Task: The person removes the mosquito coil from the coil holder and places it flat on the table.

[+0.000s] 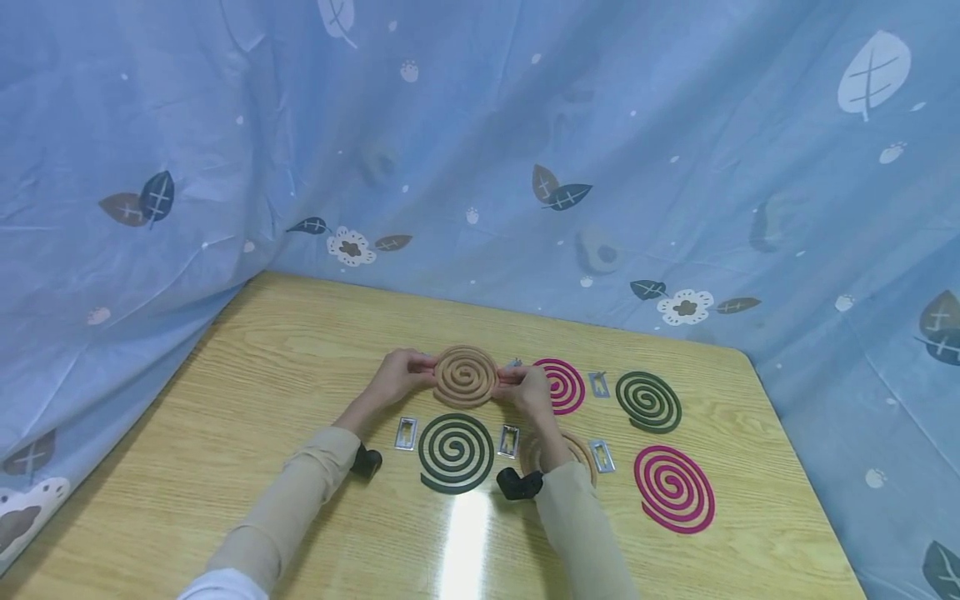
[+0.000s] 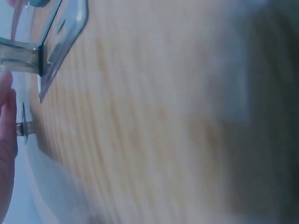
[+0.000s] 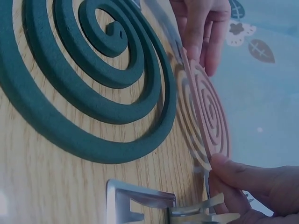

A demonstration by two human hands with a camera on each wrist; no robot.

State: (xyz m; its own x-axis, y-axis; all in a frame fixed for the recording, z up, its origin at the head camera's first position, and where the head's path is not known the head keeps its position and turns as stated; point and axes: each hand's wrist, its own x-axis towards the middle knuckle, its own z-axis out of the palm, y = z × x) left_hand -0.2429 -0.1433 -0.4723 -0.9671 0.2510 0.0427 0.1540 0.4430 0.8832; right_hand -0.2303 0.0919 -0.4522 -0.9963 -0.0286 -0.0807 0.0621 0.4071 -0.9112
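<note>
A tan mosquito coil is held between both hands near the back of the table. My left hand pinches its left edge, while my right hand pinches the right edge. The right wrist view shows this coil tilted and raised off the wood, gripped at opposite edges by the left hand and right hand. Only fingers of the left hand appear in the left wrist view, near a metal coil stand.
Below the held coil lies a dark green coil, flanked by metal stands. A second tan coil is partly under the right forearm. Magenta coils and another green coil lie rightward. A blue patterned curtain borders the table.
</note>
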